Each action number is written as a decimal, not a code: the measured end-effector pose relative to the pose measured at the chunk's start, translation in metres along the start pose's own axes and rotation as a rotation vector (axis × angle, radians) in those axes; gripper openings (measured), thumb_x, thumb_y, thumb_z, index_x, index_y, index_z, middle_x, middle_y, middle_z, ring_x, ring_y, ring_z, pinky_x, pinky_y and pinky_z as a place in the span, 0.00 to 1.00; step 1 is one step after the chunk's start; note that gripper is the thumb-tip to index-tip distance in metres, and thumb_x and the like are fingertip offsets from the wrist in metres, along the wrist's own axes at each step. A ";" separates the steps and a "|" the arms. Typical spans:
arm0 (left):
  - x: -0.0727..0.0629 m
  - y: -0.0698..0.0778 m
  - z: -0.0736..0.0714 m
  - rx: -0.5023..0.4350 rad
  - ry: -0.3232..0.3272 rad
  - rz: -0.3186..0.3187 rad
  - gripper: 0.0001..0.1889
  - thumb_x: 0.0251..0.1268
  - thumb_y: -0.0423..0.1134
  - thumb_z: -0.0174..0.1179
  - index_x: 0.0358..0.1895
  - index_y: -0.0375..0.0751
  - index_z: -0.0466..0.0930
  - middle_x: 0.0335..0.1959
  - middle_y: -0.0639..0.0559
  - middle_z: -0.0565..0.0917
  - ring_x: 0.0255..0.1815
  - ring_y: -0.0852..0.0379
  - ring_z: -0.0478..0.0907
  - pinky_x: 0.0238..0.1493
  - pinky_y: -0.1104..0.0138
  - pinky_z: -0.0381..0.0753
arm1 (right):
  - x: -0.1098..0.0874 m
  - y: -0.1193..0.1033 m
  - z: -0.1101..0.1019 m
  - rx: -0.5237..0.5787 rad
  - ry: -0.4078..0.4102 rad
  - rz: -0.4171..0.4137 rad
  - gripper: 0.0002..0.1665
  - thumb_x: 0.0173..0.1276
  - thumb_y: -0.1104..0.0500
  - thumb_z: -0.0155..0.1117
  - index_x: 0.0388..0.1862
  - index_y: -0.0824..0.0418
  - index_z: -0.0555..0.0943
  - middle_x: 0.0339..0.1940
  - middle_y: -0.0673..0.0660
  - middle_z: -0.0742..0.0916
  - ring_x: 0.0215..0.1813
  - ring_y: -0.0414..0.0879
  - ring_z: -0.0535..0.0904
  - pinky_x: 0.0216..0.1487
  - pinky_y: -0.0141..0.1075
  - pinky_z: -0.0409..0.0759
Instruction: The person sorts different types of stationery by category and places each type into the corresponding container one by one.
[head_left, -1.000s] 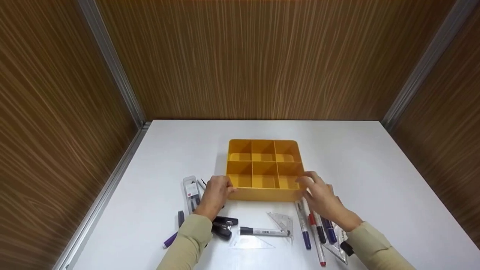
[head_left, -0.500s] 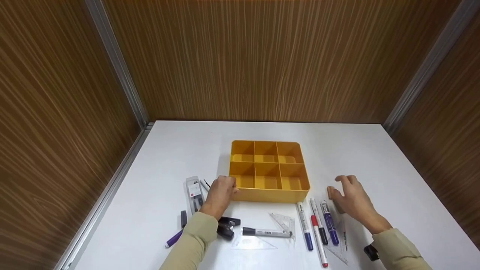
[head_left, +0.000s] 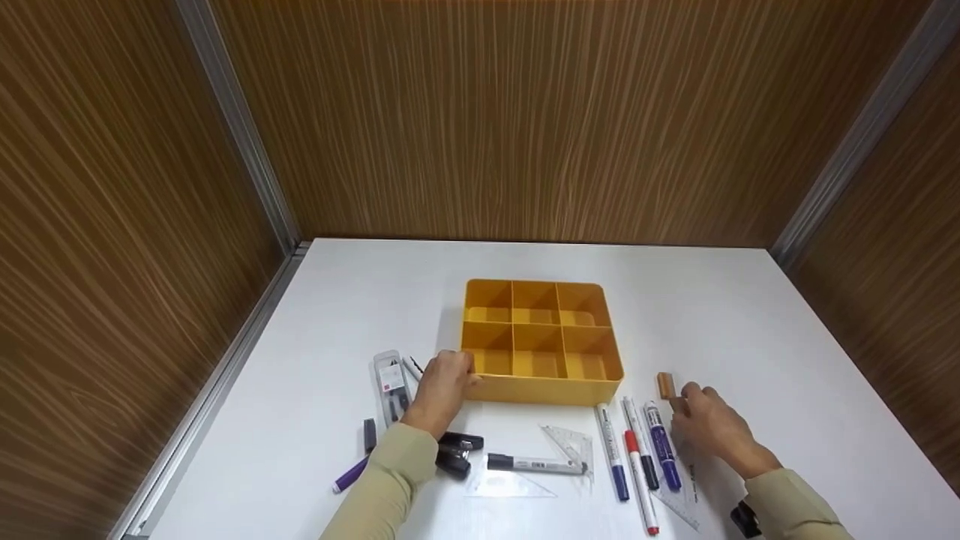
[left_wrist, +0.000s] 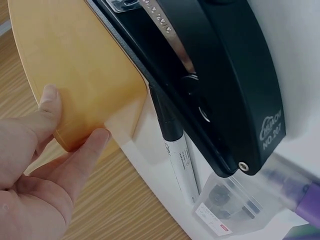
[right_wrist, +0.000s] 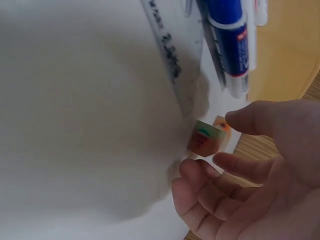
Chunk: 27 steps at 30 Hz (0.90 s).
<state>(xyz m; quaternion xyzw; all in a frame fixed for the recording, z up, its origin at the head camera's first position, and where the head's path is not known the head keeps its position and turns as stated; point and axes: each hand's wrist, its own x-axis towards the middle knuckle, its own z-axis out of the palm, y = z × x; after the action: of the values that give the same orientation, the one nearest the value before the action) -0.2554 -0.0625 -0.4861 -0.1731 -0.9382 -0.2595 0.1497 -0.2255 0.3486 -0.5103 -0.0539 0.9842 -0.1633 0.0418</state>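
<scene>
My left hand [head_left: 442,390] pinches the near left rim of a yellow box with six compartments [head_left: 544,390], thumb [left_wrist: 50,102] on one side and a finger on the other. A black stapler [head_left: 454,454] lies beside that wrist. At the right, my right hand [head_left: 712,424] is lowered to two small orange-brown blocks. One block [right_wrist: 206,138] bears a watermelon picture; the other block [head_left: 665,385] lies just beyond it. Thumb and forefinger are at the sides of the watermelon block, a gap showing between their tips.
Several markers [head_left: 637,480] lie front right, over a clear ruler [head_left: 686,495]. A black-capped marker [head_left: 536,465] and set squares [head_left: 574,446] lie front centre. At left are a clear case [head_left: 391,386] and purple marker [head_left: 350,475]. A black object [head_left: 746,517] sits by the right sleeve.
My right hand has left the box's near right corner, moved right, then lowered to the small blocks. My left hand has stayed on the rim.
</scene>
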 end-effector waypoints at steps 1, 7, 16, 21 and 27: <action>0.000 0.000 0.000 -0.007 -0.003 -0.007 0.12 0.49 0.41 0.71 0.23 0.36 0.81 0.22 0.44 0.83 0.25 0.50 0.81 0.26 0.62 0.79 | 0.001 0.000 0.000 0.089 -0.015 0.079 0.20 0.69 0.62 0.55 0.54 0.75 0.70 0.40 0.68 0.78 0.36 0.52 0.75 0.34 0.44 0.78; 0.001 0.002 -0.001 -0.020 -0.037 -0.056 0.11 0.52 0.40 0.70 0.26 0.35 0.82 0.25 0.42 0.84 0.26 0.50 0.82 0.27 0.63 0.80 | 0.007 0.003 0.004 0.119 -0.038 0.120 0.19 0.70 0.59 0.56 0.52 0.73 0.69 0.41 0.66 0.78 0.39 0.53 0.76 0.39 0.48 0.79; 0.002 0.000 0.000 -0.014 -0.064 -0.080 0.11 0.52 0.40 0.70 0.25 0.36 0.82 0.24 0.45 0.84 0.27 0.52 0.81 0.29 0.64 0.80 | 0.007 0.007 0.011 0.160 -0.006 0.101 0.19 0.68 0.64 0.56 0.53 0.74 0.71 0.42 0.67 0.80 0.40 0.53 0.78 0.38 0.44 0.79; 0.002 0.000 0.001 -0.015 -0.039 -0.055 0.12 0.50 0.41 0.71 0.23 0.37 0.81 0.23 0.45 0.84 0.26 0.52 0.81 0.26 0.64 0.78 | 0.005 0.009 0.006 0.167 0.011 0.103 0.21 0.67 0.64 0.55 0.55 0.75 0.70 0.43 0.69 0.79 0.39 0.53 0.78 0.36 0.42 0.78; 0.003 0.002 -0.001 -0.067 -0.052 -0.085 0.10 0.52 0.39 0.71 0.25 0.35 0.83 0.25 0.44 0.85 0.28 0.52 0.81 0.28 0.64 0.79 | 0.010 -0.008 -0.013 0.180 0.118 0.046 0.21 0.74 0.59 0.53 0.58 0.73 0.71 0.38 0.65 0.79 0.33 0.50 0.76 0.30 0.37 0.73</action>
<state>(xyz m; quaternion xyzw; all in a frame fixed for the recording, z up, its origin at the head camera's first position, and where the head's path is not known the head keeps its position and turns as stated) -0.2568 -0.0608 -0.4828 -0.1447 -0.9391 -0.2922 0.1083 -0.2358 0.3437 -0.4959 -0.0177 0.9673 -0.2528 -0.0081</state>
